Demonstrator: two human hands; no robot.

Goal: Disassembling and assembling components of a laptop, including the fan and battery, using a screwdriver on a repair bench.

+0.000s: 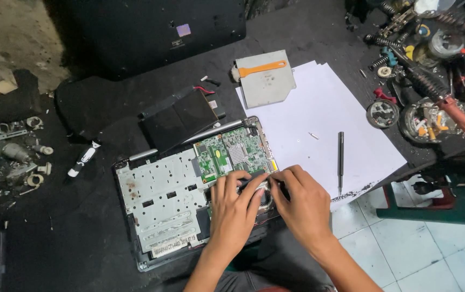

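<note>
Laptop chassis (162, 205): opened, keyboard deck off, lying flat on the dark work mat (81, 243) directly under both hands.
Cooling fan (262, 196): dark round part at the chassis corner, mostly hidden between the two hands.
Left hand (234, 208): fingers curled, tips pressing down onto the fan's near edge; whether it pinches anything cannot be told.
Right hand (303, 203): fingers bent, tips meeting the left hand's over the fan (grip hidden).
Motherboard (231, 154): green, just beyond the fingertips; likely stiff but fragile, best held by its edges.
Handling: fan looks light, thin plastic, probably brittle; take it by the housing rim, not the blades.
Screwdriver (340, 162): on white paper (319, 108), just right of the right hand.
Orange-handled brush (259, 68): well beyond the hands, on a grey optical drive (265, 86).
</note>
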